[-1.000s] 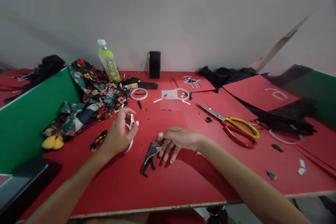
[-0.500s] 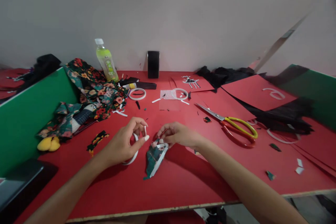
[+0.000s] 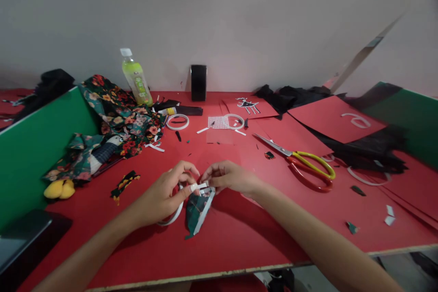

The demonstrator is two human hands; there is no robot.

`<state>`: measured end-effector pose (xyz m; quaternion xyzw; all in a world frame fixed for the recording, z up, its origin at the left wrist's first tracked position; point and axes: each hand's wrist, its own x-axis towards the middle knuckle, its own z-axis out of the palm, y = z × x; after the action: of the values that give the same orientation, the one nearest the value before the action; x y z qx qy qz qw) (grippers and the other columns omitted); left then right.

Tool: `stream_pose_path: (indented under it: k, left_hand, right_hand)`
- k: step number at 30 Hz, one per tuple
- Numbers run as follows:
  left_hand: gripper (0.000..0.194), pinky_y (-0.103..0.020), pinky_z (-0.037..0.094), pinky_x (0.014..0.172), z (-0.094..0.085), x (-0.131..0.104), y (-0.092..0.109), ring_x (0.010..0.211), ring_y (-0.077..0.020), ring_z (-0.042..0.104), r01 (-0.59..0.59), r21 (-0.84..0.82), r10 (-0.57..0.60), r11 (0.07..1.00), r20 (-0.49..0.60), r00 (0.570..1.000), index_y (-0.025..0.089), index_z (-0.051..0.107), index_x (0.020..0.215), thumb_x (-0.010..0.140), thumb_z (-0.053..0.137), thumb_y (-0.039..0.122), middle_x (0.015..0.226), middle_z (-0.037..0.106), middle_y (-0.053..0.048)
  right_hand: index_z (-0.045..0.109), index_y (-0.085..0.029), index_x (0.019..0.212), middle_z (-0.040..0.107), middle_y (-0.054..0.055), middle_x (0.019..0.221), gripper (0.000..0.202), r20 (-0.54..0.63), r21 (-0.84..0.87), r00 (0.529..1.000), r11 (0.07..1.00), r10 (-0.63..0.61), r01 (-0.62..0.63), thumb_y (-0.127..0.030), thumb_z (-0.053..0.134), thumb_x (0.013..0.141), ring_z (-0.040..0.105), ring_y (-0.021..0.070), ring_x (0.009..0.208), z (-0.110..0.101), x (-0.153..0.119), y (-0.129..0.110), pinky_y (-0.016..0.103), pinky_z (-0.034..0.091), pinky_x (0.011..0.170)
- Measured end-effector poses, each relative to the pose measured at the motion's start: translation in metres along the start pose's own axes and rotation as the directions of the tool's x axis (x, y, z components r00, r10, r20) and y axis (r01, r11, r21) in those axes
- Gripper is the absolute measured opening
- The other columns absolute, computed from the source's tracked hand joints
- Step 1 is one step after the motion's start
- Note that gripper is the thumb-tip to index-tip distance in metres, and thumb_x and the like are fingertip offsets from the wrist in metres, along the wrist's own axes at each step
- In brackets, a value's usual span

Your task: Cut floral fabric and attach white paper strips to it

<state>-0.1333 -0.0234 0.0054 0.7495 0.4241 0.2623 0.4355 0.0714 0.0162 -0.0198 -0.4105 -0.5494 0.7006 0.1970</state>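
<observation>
My left hand (image 3: 167, 194) is closed, with a short white tape strip (image 3: 202, 185) pinched between thumb and finger. A roll of white tape (image 3: 172, 217) hangs round or against its fingers, partly hidden by the hand. My right hand (image 3: 234, 178) pinches the upper end of a dark green floral fabric piece (image 3: 195, 212), just above the table. White tape runs down the fabric's right edge, and more crosses its top. The strip from my left hand reaches over that top edge to my right fingertips. Whether it touches the fabric I cannot tell.
Large scissors (image 3: 290, 153) lie slightly open on the right of the red table (image 3: 253, 246). Behind are a second tape roll (image 3: 178, 122), a bead sheet (image 3: 218, 122), a phone (image 3: 199, 83) and a bottle (image 3: 137, 77). Floral cloth (image 3: 133, 123) is heaped at left.
My left hand has come right, bringing the tape strip over the fabric's upper end, and the hands now nearly meet. My right hand keeps its hold on the fabric.
</observation>
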Motion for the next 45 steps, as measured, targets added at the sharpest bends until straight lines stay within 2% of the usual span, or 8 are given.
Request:
stream_pose_path:
  k: [4, 11, 15, 20, 26, 32, 39, 45]
  left_hand:
    - [0.014, -0.03, 0.048, 0.073, -0.003, 0.0, -0.002, 0.085, -0.0179, 0.065, 0.036, -0.054, -0.037, 0.998, -0.033, 0.999, 0.022, 0.043, 0.102, 0.089, 0.042, 0.026, 0.085, 0.066, -0.003]
    - [0.017, -0.029, 0.049, 0.064, -0.002, 0.001, -0.006, 0.076, -0.0175, 0.063, 0.109, -0.13, -0.12, 0.985, -0.073, 0.99, 0.022, 0.041, 0.104, 0.089, 0.041, 0.03, 0.08, 0.063, -0.002]
    - [0.016, -0.03, 0.05, 0.069, -0.001, 0.002, -0.008, 0.078, -0.0167, 0.063, 0.107, -0.128, -0.117, 0.986, -0.074, 0.99, 0.022, 0.041, 0.104, 0.09, 0.041, 0.03, 0.08, 0.062, -0.001]
    - [0.017, -0.03, 0.05, 0.067, 0.0, 0.001, -0.008, 0.078, -0.0169, 0.062, 0.112, -0.143, -0.121, 0.983, -0.057, 0.991, 0.022, 0.04, 0.105, 0.09, 0.041, 0.03, 0.08, 0.061, -0.001]
    - [0.019, -0.027, 0.045, 0.068, -0.003, -0.001, -0.004, 0.077, -0.0157, 0.061, 0.078, -0.089, -0.083, 0.993, -0.053, 0.995, 0.021, 0.042, 0.105, 0.089, 0.043, 0.031, 0.081, 0.06, -0.001]
    - [0.02, -0.024, 0.038, 0.06, -0.001, -0.001, 0.001, 0.071, -0.014, 0.058, 0.092, -0.187, -0.104, 0.978, -0.056, 0.993, 0.022, 0.041, 0.103, 0.087, 0.047, 0.031, 0.078, 0.063, 0.0]
    - [0.022, -0.021, 0.032, 0.05, 0.02, 0.002, 0.006, 0.052, -0.0092, 0.049, 0.199, -0.357, -0.217, 0.913, -0.011, 0.976, 0.02, 0.041, 0.094, 0.08, 0.055, 0.031, 0.071, 0.067, 0.0]
    - [0.022, -0.02, 0.03, 0.048, 0.029, 0.004, 0.005, 0.053, -0.0098, 0.05, 0.239, -0.373, -0.273, 0.896, -0.039, 0.961, 0.02, 0.041, 0.09, 0.079, 0.055, 0.033, 0.07, 0.067, -0.001]
  right_hand:
    - [0.062, -0.015, 0.08, 0.065, 0.0, 0.068, 0.015, 0.007, -0.036, 0.999, 0.998, -0.045, 0.045, -0.01, 0.063, 0.065, 0.059, 0.0088, 0.061, -0.001, 0.0, 0.001, 0.021, 0.047, 0.06]
    - [0.055, -0.017, 0.103, 0.057, -0.004, 0.062, 0.037, 0.083, -0.351, 0.997, 0.936, 0.001, 0.028, -0.015, 0.067, 0.068, 0.053, 0.0101, 0.054, 0.001, -0.01, -0.006, 0.021, 0.042, 0.05]
    - [0.06, -0.017, 0.089, 0.059, -0.002, 0.067, 0.023, 0.013, -0.621, 0.999, 0.783, -0.037, 0.037, -0.018, 0.068, 0.069, 0.052, 0.0092, 0.057, 0.003, -0.017, -0.013, 0.02, 0.036, 0.049]
    - [0.061, -0.015, 0.072, 0.059, 0.0, 0.064, 0.003, 0.023, -0.7, 1.0, 0.714, -0.011, 0.024, -0.011, 0.061, 0.071, 0.05, 0.0083, 0.054, 0.006, -0.019, -0.017, 0.021, 0.034, 0.05]
    - [0.061, -0.016, 0.074, 0.061, 0.001, 0.071, 0.008, 0.022, -0.571, 0.991, 0.811, -0.134, 0.122, -0.019, 0.065, 0.069, 0.055, 0.011, 0.063, 0.002, -0.017, -0.013, 0.022, 0.04, 0.056]
    - [0.052, -0.016, 0.067, 0.06, -0.002, 0.06, 0.017, -0.073, -0.149, 0.994, 0.987, -0.078, 0.066, -0.014, 0.068, 0.062, 0.057, 0.0097, 0.056, 0.002, -0.004, -0.001, 0.022, 0.042, 0.053]
    - [0.062, -0.015, 0.083, 0.061, -0.003, 0.057, 0.024, -0.108, 0.038, 0.994, 0.999, 0.012, -0.007, -0.002, 0.063, 0.063, 0.055, 0.0075, 0.05, 0.006, -0.003, -0.003, 0.02, 0.043, 0.052]
    - [0.066, -0.015, 0.088, 0.063, -0.003, 0.06, 0.022, -0.014, 0.189, 0.999, 0.981, 0.038, -0.035, -0.005, 0.059, 0.07, 0.057, 0.0065, 0.052, 0.007, -0.009, -0.009, 0.019, 0.045, 0.055]
